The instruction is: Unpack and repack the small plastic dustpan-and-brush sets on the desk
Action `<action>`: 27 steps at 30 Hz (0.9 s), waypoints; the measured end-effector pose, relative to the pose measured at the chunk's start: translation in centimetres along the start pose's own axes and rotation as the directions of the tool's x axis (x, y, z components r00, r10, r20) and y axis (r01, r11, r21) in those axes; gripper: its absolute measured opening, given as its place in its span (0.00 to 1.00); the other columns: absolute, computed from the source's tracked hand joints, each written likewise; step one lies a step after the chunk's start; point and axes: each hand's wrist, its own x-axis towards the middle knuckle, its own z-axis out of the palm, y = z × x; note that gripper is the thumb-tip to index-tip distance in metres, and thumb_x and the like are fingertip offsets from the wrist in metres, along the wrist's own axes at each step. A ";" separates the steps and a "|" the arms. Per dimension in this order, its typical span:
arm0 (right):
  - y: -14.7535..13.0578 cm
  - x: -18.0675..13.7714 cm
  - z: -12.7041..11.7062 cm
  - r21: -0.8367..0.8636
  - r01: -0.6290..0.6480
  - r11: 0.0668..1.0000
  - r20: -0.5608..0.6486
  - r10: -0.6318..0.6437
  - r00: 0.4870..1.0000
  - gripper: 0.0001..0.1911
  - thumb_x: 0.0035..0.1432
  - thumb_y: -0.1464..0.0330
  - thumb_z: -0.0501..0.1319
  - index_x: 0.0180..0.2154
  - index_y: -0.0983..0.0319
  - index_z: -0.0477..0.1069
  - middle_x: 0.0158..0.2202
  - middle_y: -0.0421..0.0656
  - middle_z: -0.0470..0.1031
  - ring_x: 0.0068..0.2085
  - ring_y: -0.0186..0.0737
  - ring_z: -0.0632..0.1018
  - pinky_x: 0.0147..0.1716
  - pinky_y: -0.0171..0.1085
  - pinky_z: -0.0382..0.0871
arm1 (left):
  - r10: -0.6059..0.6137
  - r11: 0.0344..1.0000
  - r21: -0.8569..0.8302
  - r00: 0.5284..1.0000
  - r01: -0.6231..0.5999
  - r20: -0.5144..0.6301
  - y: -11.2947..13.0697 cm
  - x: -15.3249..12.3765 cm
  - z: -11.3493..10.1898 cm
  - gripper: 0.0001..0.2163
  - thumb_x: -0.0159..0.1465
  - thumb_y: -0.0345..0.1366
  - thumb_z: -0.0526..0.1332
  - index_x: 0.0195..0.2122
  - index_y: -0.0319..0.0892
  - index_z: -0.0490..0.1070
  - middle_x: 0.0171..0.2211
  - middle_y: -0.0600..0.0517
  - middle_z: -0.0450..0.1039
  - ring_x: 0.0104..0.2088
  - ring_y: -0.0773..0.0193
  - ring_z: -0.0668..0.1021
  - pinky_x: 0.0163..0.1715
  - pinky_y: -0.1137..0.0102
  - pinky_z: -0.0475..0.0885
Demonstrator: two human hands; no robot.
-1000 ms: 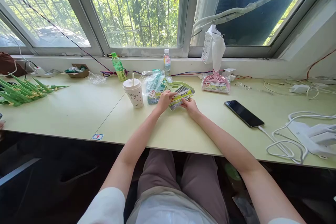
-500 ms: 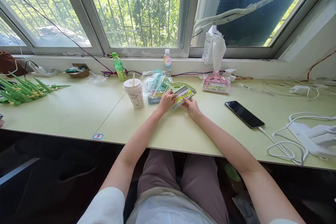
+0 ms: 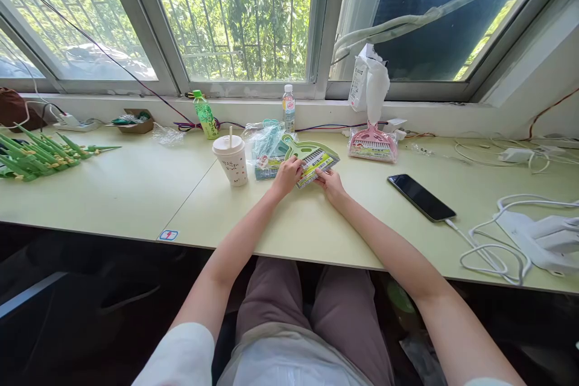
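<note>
A small green dustpan and brush set [image 3: 322, 153] with a printed label card is tilted between my two hands above the table. My left hand [image 3: 288, 175] is closed on its left side, the fingers bent over the front near the bristles. At the lower right edge, my right hand [image 3: 330, 183] pinches the card and pan, its thumb on the front. Just behind and to the left lies a teal dustpan and brush set [image 3: 266, 148] in clear plastic, partly hidden by my left hand. A bagged pink dustpan and brush set [image 3: 373, 146] stands at the back right.
Left of my hands stands a white cup [image 3: 230, 161] with a straw. Two bottles, one green [image 3: 205, 116] and one clear [image 3: 289, 108], are by the window ledge. A phone [image 3: 421, 197] on a cable and a power strip [image 3: 538, 238] lie at right; green plastic stalks [image 3: 43, 157] at far left.
The green dustpan and brush set has shifted very slightly in my hands. Both hands keep their hold, and everything else on the table stays in place.
</note>
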 end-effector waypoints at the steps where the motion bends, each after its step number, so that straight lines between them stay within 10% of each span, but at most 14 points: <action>1: 0.0 0.0 0.0 0.002 0.003 1.000 -0.002 -0.003 1.000 0.10 0.51 0.72 0.68 0.36 0.62 0.71 0.34 0.41 0.81 0.36 0.39 0.82 0.42 0.40 0.80 | 0.002 1.000 0.004 1.000 -0.002 0.005 0.0 0.0 0.0 0.11 0.68 0.30 0.52 0.45 0.42 0.73 0.43 0.47 0.72 0.41 0.60 0.76 0.46 0.64 0.67; 9: -0.6 -0.3 0.2 0.004 0.010 1.000 -0.072 -0.010 0.997 0.11 0.49 0.74 0.69 0.34 0.62 0.70 0.34 0.41 0.81 0.38 0.40 0.82 0.41 0.40 0.81 | -0.080 0.996 0.015 0.976 0.085 -0.202 -0.4 0.1 -1.0 0.11 0.69 0.37 0.52 0.48 0.45 0.72 0.51 0.46 0.70 0.53 0.55 0.70 0.53 0.60 0.65; 19: -1.0 -0.6 0.3 0.002 0.009 1.000 -0.094 -0.008 0.996 0.13 0.46 0.72 0.70 0.33 0.61 0.69 0.35 0.42 0.81 0.41 0.42 0.82 0.42 0.41 0.81 | -0.399 0.859 0.125 0.802 0.496 -0.444 -4.2 0.4 -2.4 0.22 0.62 0.28 0.54 0.59 0.43 0.64 0.64 0.42 0.59 0.68 0.48 0.53 0.64 0.48 0.51; 27: -1.4 -1.0 0.6 0.000 0.000 1.000 -0.111 0.000 0.994 0.09 0.50 0.75 0.67 0.32 0.62 0.68 0.34 0.42 0.80 0.39 0.40 0.82 0.42 0.38 0.80 | -0.397 0.887 0.122 0.870 0.445 -0.292 -4.2 0.1 -2.3 0.14 0.66 0.29 0.51 0.46 0.43 0.74 0.50 0.42 0.74 0.51 0.48 0.73 0.51 0.54 0.66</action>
